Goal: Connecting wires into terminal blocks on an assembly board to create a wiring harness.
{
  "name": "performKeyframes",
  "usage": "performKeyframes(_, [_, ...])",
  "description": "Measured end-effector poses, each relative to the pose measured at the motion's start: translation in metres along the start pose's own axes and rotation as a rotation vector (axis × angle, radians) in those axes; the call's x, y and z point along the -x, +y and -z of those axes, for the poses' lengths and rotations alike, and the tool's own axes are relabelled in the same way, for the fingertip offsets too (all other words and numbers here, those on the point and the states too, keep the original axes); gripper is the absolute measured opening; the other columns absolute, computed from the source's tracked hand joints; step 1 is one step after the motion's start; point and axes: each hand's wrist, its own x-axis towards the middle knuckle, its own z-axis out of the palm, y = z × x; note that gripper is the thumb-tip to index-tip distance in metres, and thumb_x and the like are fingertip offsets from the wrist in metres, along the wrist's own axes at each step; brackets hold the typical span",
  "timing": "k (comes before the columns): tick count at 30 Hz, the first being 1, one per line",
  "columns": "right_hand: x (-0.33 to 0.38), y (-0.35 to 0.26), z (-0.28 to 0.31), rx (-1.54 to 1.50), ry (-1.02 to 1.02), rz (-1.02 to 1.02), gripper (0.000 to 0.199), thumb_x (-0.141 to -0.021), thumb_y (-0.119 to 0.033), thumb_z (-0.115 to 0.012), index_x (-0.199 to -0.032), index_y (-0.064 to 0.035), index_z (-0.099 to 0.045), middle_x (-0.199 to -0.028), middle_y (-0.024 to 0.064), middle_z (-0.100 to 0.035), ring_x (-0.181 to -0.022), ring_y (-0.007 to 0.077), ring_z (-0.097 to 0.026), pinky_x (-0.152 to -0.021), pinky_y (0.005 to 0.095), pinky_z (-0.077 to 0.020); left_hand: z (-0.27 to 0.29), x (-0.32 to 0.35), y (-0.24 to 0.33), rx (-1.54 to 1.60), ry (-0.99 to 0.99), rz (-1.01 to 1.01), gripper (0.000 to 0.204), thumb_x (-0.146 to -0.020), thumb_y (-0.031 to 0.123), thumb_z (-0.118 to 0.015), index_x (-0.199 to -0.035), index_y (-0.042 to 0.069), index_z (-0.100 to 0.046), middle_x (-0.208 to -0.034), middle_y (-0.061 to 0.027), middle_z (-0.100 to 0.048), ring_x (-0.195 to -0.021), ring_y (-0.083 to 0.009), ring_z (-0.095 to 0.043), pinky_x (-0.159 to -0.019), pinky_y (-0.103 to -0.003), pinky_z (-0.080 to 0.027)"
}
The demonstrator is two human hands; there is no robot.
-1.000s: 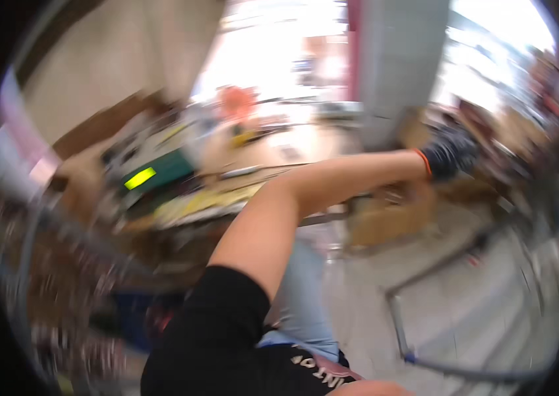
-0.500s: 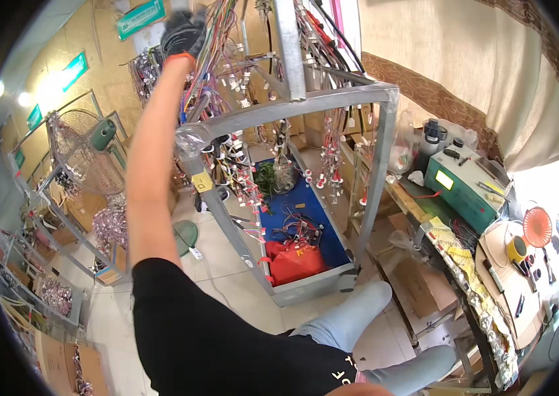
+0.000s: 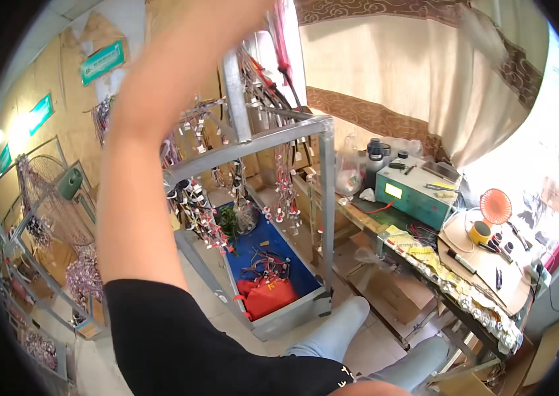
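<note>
While the raised left arm (image 3: 154,132) reaches toward hanging wire harnesses (image 3: 279,79) above the metal rack (image 3: 259,142), both hands are out of view, so their grip cannot be told.

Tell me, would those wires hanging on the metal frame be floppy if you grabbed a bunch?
Probably floppy: the wires droop in loose strands from the metal frame instead of holding a shape. They look thin, so a bunch would likely feel light. Their small plugs dangle close together, so they may snag and tangle when pulled.
</note>
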Motion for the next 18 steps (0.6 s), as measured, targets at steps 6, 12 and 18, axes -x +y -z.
performKeyframes(6, [0.051,0.067,-0.004,0.132,0.266,0.071,0.057,-0.091,-0.043,-0.033,-0.11,0.0077,-0.05,-0.091,0.0207,-0.061,-0.083,0.0303,-0.06,-0.082,0.0389,-0.0449,-0.219,0.214,0.282,0.658,-0.217,0.269,0.014,-0.084,0.012,-0.052,-0.097,0.009,-0.05,-0.079,-0.0065,-0.055,-0.066,-0.0127,-0.053,-0.056,-0.027,-0.043])
performKeyframes(12, [-0.068,0.086,-0.084,-0.777,-0.104,-0.294,0.049,-0.089,-0.04,-0.044,-0.114,0.0022,-0.05,-0.101,0.0142,-0.055,-0.091,0.0214,-0.052,-0.082,0.0356,-0.0438,-0.354,0.38,0.413,1.456,-0.586,0.705,0.037,-0.089,0.017,-0.051,-0.123,0.007,-0.041,-0.1,-0.0083,-0.056,-0.081,-0.0146,-0.054,-0.069,-0.026,-0.044])
performKeyframes(18, [-0.035,0.02,0.042,-0.579,0.652,0.286,0.019,-0.086,-0.02,-0.051,-0.067,-0.0133,-0.049,-0.05,0.0019,-0.04,-0.045,0.0129,-0.039,-0.051,0.0268,-0.0427,-0.429,0.447,0.421,1.189,-0.489,0.199,0.057,-0.086,0.029,-0.054,-0.133,0.003,-0.033,-0.127,-0.0186,-0.043,-0.12,-0.0299,-0.04,-0.099,-0.038,-0.032])
